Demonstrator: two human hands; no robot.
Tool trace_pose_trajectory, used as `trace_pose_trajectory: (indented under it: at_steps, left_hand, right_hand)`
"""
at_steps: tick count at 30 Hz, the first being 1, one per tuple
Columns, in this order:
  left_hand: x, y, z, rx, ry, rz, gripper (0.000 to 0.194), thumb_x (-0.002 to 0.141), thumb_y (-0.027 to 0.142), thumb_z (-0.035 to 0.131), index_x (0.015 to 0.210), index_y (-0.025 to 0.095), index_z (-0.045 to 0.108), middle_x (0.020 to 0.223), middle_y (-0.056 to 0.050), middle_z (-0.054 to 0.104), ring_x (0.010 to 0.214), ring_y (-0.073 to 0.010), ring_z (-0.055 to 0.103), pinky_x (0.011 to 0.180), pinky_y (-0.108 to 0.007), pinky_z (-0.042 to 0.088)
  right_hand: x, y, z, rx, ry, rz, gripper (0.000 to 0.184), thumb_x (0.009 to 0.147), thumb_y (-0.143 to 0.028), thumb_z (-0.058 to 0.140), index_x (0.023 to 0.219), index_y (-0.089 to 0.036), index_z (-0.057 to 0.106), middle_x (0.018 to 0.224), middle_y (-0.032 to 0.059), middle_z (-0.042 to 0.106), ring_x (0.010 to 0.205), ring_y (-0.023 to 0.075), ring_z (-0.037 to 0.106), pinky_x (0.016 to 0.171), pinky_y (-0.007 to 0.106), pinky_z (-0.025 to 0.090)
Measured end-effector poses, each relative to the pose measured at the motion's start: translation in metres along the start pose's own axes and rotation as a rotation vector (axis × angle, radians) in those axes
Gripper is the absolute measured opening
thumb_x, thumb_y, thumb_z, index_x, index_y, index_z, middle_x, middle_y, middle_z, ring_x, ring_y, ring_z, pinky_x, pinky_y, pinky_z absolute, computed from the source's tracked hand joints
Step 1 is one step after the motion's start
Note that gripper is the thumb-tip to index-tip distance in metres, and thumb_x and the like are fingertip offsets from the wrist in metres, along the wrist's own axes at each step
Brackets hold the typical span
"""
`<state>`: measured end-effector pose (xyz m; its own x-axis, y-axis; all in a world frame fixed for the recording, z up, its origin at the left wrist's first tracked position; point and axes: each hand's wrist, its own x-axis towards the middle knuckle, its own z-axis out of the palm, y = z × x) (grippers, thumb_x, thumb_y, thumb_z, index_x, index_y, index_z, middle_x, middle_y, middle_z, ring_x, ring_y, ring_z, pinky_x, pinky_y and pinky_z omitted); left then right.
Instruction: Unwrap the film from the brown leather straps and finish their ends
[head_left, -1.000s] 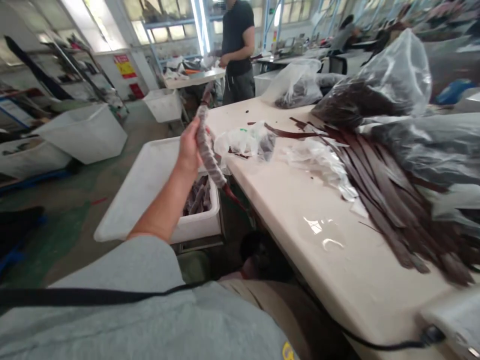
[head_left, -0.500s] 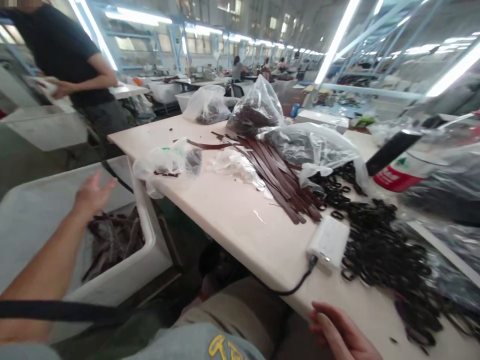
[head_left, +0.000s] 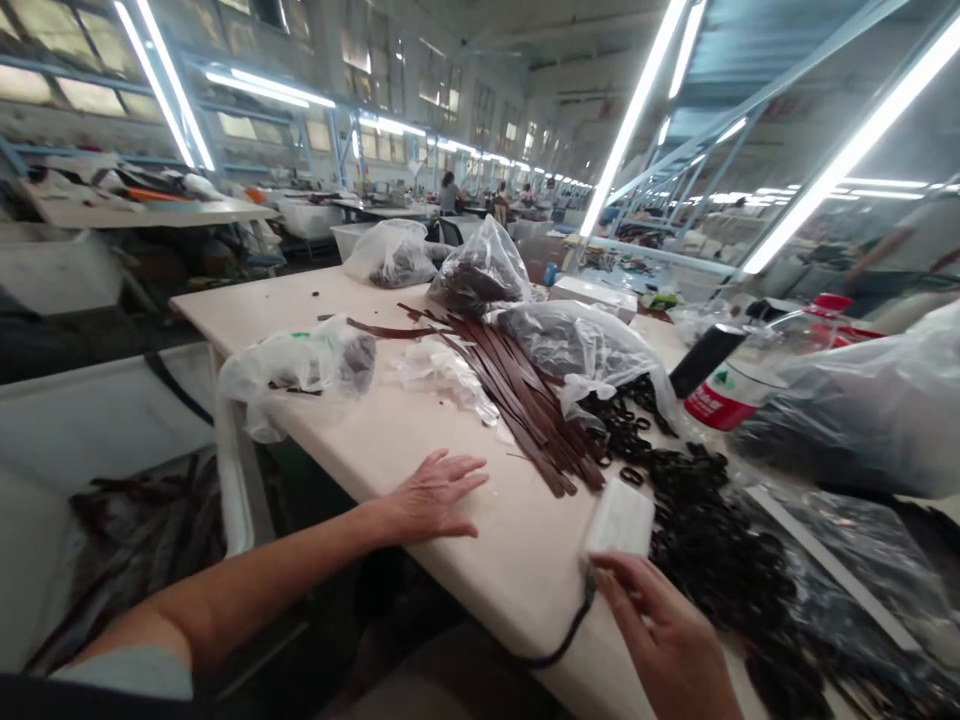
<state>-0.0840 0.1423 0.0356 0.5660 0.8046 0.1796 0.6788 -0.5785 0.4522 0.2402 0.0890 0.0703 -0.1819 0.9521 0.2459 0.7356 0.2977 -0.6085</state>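
Observation:
My left hand (head_left: 439, 497) is spread over the pale table top, fingers apart and nothing in it. To its right lies a bundle of flat dark-brown strips (head_left: 517, 395). My right hand (head_left: 660, 625) is at the near end of a white box-shaped device (head_left: 621, 520), beside the black cable (head_left: 568, 635) plugged into it. Its thumb and fingers are closed together; what they hold, if anything, is hidden. A heap of small black rings (head_left: 709, 540) lies just right of the device. Crumpled white scraps (head_left: 450, 378) lie left of the strips.
Clear plastic bags, one with dark contents (head_left: 480, 275) and one tied (head_left: 585, 345), stand at the back. Another bag (head_left: 307, 365) overhangs the table's left edge. A white bin (head_left: 240, 500) holds brown pieces at left. A red-labelled tub (head_left: 716, 400) stands right.
My left hand has moved from over the bin to above the table. My right hand has moved forward to the white device. The view has shifted, and the nearby person at left is out of sight.

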Motion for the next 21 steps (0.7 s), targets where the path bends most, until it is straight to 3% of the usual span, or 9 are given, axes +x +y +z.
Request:
trace_pose_trajectory:
  at_steps: [3,6,8,11,14,17,21]
  left_hand:
    - [0.005,0.004,-0.014,-0.257,0.187,-0.084,0.072,0.087,0.065,0.053,0.143,0.021,0.049,0.152,-0.016,0.043,0.14,-0.0324,0.04,0.118,-0.051,0.02]
    - [0.015,0.012,-0.019,-0.719,0.338,-0.214,0.064,0.088,0.064,0.054,0.135,0.021,0.056,0.14,-0.015,0.056,0.125,-0.029,0.055,0.106,-0.043,0.04]
    - [0.024,0.016,-0.017,-1.072,0.375,-0.324,0.063,0.085,0.064,0.058,0.13,0.02,0.058,0.132,-0.015,0.061,0.11,-0.0262,0.064,0.093,-0.037,0.049]
    - [0.038,0.019,-0.01,-1.469,0.367,-0.475,0.059,0.08,0.058,0.068,0.122,0.018,0.061,0.126,-0.015,0.062,0.098,-0.022,0.068,0.079,-0.03,0.052]
    - [0.052,0.022,-0.004,-1.7,0.295,-0.58,0.046,0.08,0.048,0.072,0.113,0.016,0.063,0.122,-0.014,0.063,0.094,-0.02,0.068,0.075,-0.027,0.052]
    - [0.068,0.028,0.004,-1.816,0.225,-0.67,0.033,0.083,0.038,0.071,0.106,0.016,0.062,0.119,-0.013,0.064,0.094,-0.0188,0.068,0.077,-0.028,0.052]
    - [0.094,0.037,0.017,-1.883,0.116,-0.731,0.025,0.09,0.038,0.062,0.102,0.016,0.063,0.109,-0.012,0.067,0.089,-0.018,0.068,0.078,-0.029,0.051]
  right_hand:
    - [0.067,-0.008,0.02,-0.379,-0.151,-0.108,0.025,0.099,-0.036,0.044,0.108,-0.025,0.065,0.111,0.0027,0.069,0.083,0.0151,0.07,0.075,0.024,0.053]
    - [0.118,-0.01,0.046,-0.538,-0.177,-0.093,0.013,0.093,-0.027,0.058,0.097,-0.019,0.066,0.103,0.0078,0.07,0.093,0.0221,0.069,0.079,0.03,0.05]
    - [0.136,-0.007,0.059,-0.598,-0.166,-0.064,0.008,0.089,-0.023,0.063,0.09,-0.016,0.067,0.097,0.0113,0.07,0.093,0.026,0.069,0.077,0.032,0.048]
    - [0.146,0.0,0.068,-0.652,-0.158,-0.026,0.008,0.089,-0.019,0.06,0.084,-0.016,0.066,0.094,0.0134,0.071,0.087,0.0264,0.07,0.071,0.031,0.046]
    - [0.146,0.005,0.064,-0.635,-0.158,-0.002,0.017,0.091,-0.014,0.052,0.081,-0.016,0.066,0.092,0.0145,0.072,0.086,0.0255,0.07,0.069,0.03,0.045]
    - [0.14,0.004,0.052,-0.541,-0.171,0.044,0.024,0.094,-0.017,0.045,0.081,-0.017,0.065,0.085,0.0131,0.073,0.08,0.024,0.071,0.066,0.029,0.045]
    - [0.115,-0.004,0.036,-0.315,-0.237,0.081,0.029,0.099,-0.03,0.035,0.086,-0.021,0.06,0.069,0.001,0.07,0.059,0.0149,0.068,0.057,0.023,0.047]
